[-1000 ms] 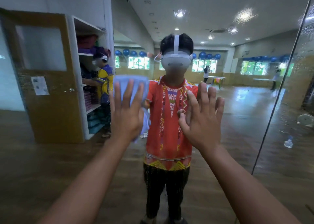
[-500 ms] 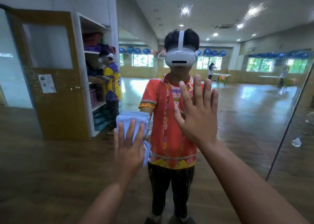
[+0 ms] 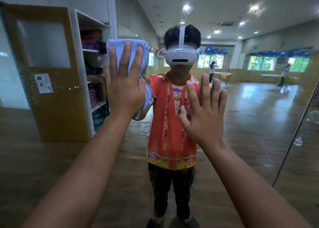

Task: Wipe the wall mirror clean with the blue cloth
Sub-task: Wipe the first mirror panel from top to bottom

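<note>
Mirror glass (image 3: 259, 124) is filling the view and still showing droplets and specks at right, so wiping is looking unfinished, while the left hand (image 3: 125, 82) is pressing the blue cloth (image 3: 119, 43) flat, fingers spread, and the right hand (image 3: 205, 113) is resting open alongside.

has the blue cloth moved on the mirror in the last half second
Yes. The blue cloth under the left hand went up: from level with the reflected shirt's hem to level with the reflected headset.

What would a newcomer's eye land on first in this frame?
Two raised hands fill the middle: the left hand presses the blue cloth flat against the wall mirror, upper left, while the bare right hand rests spread, centre right. Between them stands the reflected orange shirt.
</note>
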`<state>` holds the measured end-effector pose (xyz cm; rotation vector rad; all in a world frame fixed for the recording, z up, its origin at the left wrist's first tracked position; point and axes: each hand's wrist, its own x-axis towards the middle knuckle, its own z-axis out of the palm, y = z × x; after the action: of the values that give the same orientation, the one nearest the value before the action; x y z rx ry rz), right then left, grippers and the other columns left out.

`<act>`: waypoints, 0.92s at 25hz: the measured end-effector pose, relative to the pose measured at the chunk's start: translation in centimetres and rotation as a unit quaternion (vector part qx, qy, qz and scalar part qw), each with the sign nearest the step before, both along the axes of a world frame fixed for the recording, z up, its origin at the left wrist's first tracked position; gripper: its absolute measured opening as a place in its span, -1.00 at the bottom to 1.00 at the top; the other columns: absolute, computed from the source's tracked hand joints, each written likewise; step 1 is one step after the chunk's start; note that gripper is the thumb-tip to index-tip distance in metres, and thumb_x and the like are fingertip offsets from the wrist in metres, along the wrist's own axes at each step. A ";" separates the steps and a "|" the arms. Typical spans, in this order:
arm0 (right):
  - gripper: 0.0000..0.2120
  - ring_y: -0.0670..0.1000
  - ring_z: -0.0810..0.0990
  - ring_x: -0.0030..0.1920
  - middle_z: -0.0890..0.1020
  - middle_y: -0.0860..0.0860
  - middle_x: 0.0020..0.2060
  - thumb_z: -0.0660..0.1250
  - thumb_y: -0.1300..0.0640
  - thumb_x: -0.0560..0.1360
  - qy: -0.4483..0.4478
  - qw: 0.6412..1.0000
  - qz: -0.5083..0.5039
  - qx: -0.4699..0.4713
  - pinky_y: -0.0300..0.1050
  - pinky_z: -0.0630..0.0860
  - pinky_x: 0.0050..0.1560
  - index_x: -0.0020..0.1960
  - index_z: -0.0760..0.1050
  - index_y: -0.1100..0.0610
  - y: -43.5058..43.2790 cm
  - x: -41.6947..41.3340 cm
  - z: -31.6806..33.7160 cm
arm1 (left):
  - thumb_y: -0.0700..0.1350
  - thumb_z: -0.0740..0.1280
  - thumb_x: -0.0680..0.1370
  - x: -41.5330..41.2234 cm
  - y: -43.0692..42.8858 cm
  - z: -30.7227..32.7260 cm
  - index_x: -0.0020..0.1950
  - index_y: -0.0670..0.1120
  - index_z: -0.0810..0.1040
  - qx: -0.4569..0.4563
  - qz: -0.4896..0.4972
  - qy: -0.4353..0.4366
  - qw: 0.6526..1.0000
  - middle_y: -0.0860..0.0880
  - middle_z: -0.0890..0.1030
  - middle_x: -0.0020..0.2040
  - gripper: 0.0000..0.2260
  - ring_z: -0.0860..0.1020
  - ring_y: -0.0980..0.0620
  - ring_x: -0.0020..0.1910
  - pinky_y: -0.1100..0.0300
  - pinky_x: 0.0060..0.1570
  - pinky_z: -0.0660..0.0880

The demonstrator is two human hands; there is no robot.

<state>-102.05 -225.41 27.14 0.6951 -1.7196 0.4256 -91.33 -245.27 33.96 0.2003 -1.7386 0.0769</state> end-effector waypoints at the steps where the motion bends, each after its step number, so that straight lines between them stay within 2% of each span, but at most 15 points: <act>1: -0.33 0.32 0.02 0.62 0.10 0.21 0.62 0.24 -0.08 0.57 -0.001 1.000 -0.001 0.001 0.30 -0.07 0.59 0.64 0.18 0.01 0.0 0.0 0.0 | -0.19 0.22 0.55 -0.1 0.0 -1.2 0.62 0.03 0.16 -0.004 -0.003 0.002 1.000 -0.08 0.16 0.63 -0.37 0.02 -0.29 0.60 -0.29 0.53 0.04; 4: -0.34 0.32 0.02 0.62 0.11 0.21 0.62 0.23 -0.09 0.58 -0.001 1.000 -0.003 0.005 0.30 -0.05 0.59 0.64 0.17 0.00 0.2 0.1 0.1 | -0.17 0.20 0.55 0.2 0.0 -9.7 0.61 -0.01 0.18 -0.011 -0.008 -0.021 1.000 -0.12 0.17 0.61 -0.39 0.00 -0.30 0.60 -0.38 0.45 0.15; 7: -0.33 0.32 0.00 0.62 0.09 0.22 0.63 0.20 -0.09 0.57 -0.008 1.000 -0.011 0.007 0.31 -0.06 0.59 0.65 0.15 0.02 0.1 0.4 0.1 | -0.14 0.21 0.55 1.6 -0.4 -19.0 0.62 0.00 0.13 -0.038 0.019 -0.078 0.996 -0.09 0.10 0.63 -0.36 -0.05 -0.26 0.61 -0.40 0.42 0.19; 9: -0.31 0.31 -0.03 0.63 0.06 0.23 0.63 0.19 -0.09 0.58 -0.025 0.999 -0.015 -0.014 0.30 -0.09 0.59 0.65 0.14 0.05 -0.5 1.0 0.2 | -0.13 0.19 0.56 2.2 -0.9 -21.0 0.64 0.03 0.08 -0.059 0.020 -0.097 0.993 -0.07 0.06 0.64 -0.35 -0.03 -0.26 0.61 -0.39 0.44 0.16; 13: -0.31 0.29 -0.03 0.63 0.06 0.26 0.62 0.20 -0.09 0.59 -0.026 0.999 0.012 -0.029 0.25 -0.12 0.61 0.64 0.14 0.11 -2.7 2.6 0.4 | -0.16 0.23 0.54 2.4 -1.9 -16.0 0.63 0.09 0.07 -0.055 0.003 -0.093 0.994 -0.06 0.10 0.62 -0.32 -0.04 -0.24 0.62 -0.37 0.49 0.07; 19: -0.36 0.31 0.06 0.62 0.15 0.22 0.61 0.25 -0.08 0.57 0.006 0.999 0.037 0.012 0.35 0.05 0.56 0.61 0.26 0.03 -7.2 4.8 -0.2 | -0.12 0.20 0.57 2.5 -4.7 -0.6 0.62 0.02 0.15 -0.020 -0.002 -0.035 0.999 -0.08 0.12 0.63 -0.39 -0.01 -0.27 0.61 -0.30 0.53 -0.01; 21: -0.37 0.30 0.05 0.62 0.14 0.21 0.62 0.24 -0.10 0.58 0.003 1.000 0.023 0.016 0.34 0.04 0.57 0.62 0.24 0.00 -8.0 4.6 -0.7 | -0.11 0.19 0.56 2.6 -5.2 0.1 0.62 0.01 0.16 -0.028 -0.003 -0.029 0.999 -0.09 0.13 0.63 -0.39 -0.01 -0.28 0.61 -0.30 0.53 0.01; 23: -0.36 0.29 0.06 0.62 0.14 0.20 0.62 0.24 -0.10 0.58 0.008 1.000 0.008 0.013 0.34 0.03 0.57 0.62 0.22 -0.01 -8.3 4.3 -1.1 | -0.11 0.19 0.56 2.7 -5.7 -2.8 0.62 0.01 0.16 -0.033 -0.008 -0.025 0.999 -0.09 0.14 0.63 -0.40 -0.01 -0.28 0.60 -0.32 0.51 0.05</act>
<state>-97.71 -233.75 26.06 0.7297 -1.7081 0.4071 -88.58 -250.95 31.15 0.1372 -1.7839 0.1292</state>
